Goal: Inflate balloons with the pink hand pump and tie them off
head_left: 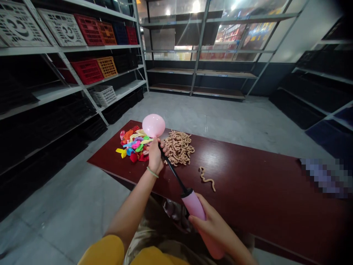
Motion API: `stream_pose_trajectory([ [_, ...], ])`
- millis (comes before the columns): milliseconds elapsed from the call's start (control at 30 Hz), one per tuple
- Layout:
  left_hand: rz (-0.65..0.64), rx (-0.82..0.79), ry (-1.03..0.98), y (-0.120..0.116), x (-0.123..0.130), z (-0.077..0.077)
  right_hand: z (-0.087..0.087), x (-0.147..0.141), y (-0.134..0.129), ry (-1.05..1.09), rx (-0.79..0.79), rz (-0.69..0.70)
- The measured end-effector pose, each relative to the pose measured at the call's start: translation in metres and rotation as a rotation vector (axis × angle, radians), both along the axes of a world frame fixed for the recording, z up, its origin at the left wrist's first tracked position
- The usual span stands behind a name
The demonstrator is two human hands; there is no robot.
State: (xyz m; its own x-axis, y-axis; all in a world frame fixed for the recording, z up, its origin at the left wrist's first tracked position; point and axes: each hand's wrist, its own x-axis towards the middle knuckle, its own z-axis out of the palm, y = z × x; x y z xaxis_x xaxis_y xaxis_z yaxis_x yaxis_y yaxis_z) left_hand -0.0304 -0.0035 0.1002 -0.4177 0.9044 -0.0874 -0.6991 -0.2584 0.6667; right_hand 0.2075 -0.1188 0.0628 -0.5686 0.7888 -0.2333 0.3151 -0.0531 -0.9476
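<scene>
A partly inflated pink balloon [153, 125] stands above my left hand [156, 154]. That hand is closed around the upper black end of a balloon pump, where the balloon's neck meets it; the neck itself is hidden by the fingers. A thin black rod [176, 176] runs down from there to the pump's pink barrel [195, 206]. My right hand [211, 221] is wrapped round this barrel, low over the near table edge. Limp balloons [134, 144] in many colours lie piled behind and left of my left hand. Right beside it is a heap of beige, curled, worm-like pieces [179, 147].
One beige squiggly piece [206, 179] lies apart on the dark red table [242, 173]. A blurred-out purple patch [325, 176] is at the table's right end. Metal shelves [197, 71] stand beyond, and crates [88, 70] fill shelving on the left. Grey floor [215, 110] lies between.
</scene>
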Motion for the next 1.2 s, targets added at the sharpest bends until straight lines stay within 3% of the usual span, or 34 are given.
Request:
stream_pose_trajectory([
  [133,0.040,-0.039,-0.011,-0.004,0.015,-0.014,-0.003,0.000,0.013,-0.052,0.061,0.033],
  [267,-0.066,-0.115,0.021,-0.026,0.058,-0.040,-0.012,-0.013,0.027,-0.052,0.051,-0.003],
  [367,-0.125,-0.160,0.021,-0.037,0.075,-0.051,-0.018,-0.019,0.028,-0.028,0.019,-0.038],
  [467,-0.106,-0.139,0.029,-0.029,0.063,-0.046,-0.021,-0.015,0.021,-0.007,0.010,-0.054],
  [633,-0.011,-0.037,0.002,-0.007,0.031,-0.019,-0.014,0.004,0.008,-0.010,0.043,-0.011],
  [733,0.005,-0.014,0.008,-0.013,0.043,-0.014,-0.007,0.007,0.009,-0.019,0.071,-0.007],
  [867,-0.095,-0.087,0.005,-0.037,0.077,-0.026,-0.004,-0.002,0.014,0.003,0.052,-0.040],
  [933,-0.122,-0.119,-0.005,-0.046,0.082,-0.031,-0.004,-0.007,0.014,0.020,0.035,-0.046],
  [1033,-0.097,-0.091,0.001,-0.048,0.065,-0.030,-0.002,-0.008,0.010,0.007,0.020,-0.023],
  [1200,-0.003,0.016,0.021,-0.034,0.019,-0.006,0.006,0.003,0.002,-0.023,0.028,0.037],
])
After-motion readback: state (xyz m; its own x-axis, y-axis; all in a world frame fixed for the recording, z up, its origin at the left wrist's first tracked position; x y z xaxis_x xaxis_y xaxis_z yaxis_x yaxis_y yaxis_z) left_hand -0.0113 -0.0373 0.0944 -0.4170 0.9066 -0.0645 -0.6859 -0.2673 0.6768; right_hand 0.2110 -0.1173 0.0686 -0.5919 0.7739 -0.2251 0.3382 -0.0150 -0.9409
